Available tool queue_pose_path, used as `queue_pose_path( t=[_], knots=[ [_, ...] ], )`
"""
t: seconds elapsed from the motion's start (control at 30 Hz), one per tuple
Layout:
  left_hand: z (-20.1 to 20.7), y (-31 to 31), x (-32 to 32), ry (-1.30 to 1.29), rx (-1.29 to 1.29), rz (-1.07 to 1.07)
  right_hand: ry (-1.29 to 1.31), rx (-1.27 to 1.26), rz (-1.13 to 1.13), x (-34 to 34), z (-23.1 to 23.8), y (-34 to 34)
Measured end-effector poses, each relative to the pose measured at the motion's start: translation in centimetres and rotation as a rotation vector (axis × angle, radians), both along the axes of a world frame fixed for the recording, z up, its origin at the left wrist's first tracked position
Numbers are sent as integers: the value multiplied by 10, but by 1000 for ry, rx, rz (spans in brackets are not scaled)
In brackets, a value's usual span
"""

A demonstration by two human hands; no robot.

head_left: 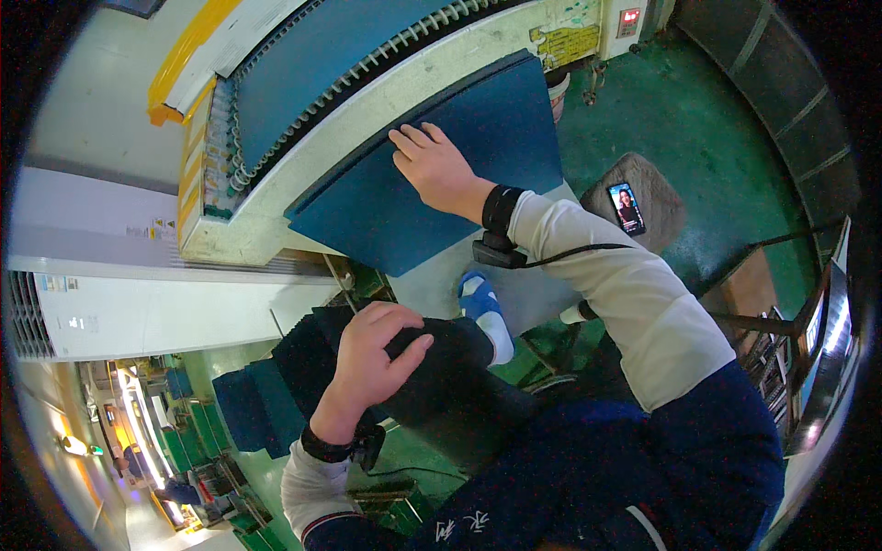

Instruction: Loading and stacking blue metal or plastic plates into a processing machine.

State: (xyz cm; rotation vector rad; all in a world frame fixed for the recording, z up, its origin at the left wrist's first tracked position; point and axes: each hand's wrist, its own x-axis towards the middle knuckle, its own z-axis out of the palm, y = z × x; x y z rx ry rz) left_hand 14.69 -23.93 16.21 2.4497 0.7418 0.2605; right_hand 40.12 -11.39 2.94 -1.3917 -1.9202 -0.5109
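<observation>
My right hand (434, 172) lies with fingers stretched out on the upper edge of a stack of dark blue sheets (450, 184). The sheets lean against the pale front of a machine (367, 110), just below its bed. Lower and to the left, my left hand (372, 354) rests near my bent, dark-clad knee, thumb apart from the fingers, and nothing shows in its grasp. Close beside it hang or lie more dark sheets (308, 354); how they are supported is hidden. Both wrists wear black bands with small devices.
A blue belt bed (312, 64) edged with metal coils runs along the machine, with a red-lit display (629, 16) at its end. On the right, a phone (627, 208) lies on a grey stool (666, 197). A metal rack (781, 340) stands at far right, a white cabinet (165, 312) at left.
</observation>
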Motion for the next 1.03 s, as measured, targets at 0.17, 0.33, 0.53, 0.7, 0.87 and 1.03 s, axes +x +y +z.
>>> queue_pose_path(
  t=[0.17,0.33,0.53,0.7,0.87,1.03],
  knots=[
    [0,-1,1,-18,19,-2,25,22,1,-2,2,-6],
    [-1,-4,3,-42,64,18,77,7,23,-4,8,-14],
    [1,-6,8,-54,70,14,50,13,5,-6,9,-22],
    [0,-6,8,-64,45,17,75,-26,11,-5,11,-30],
    [2,-8,10,-55,32,22,108,-58,16,-10,13,-29],
    [4,-7,9,-36,45,16,111,63,-11,-14,12,-22]
  ],
)
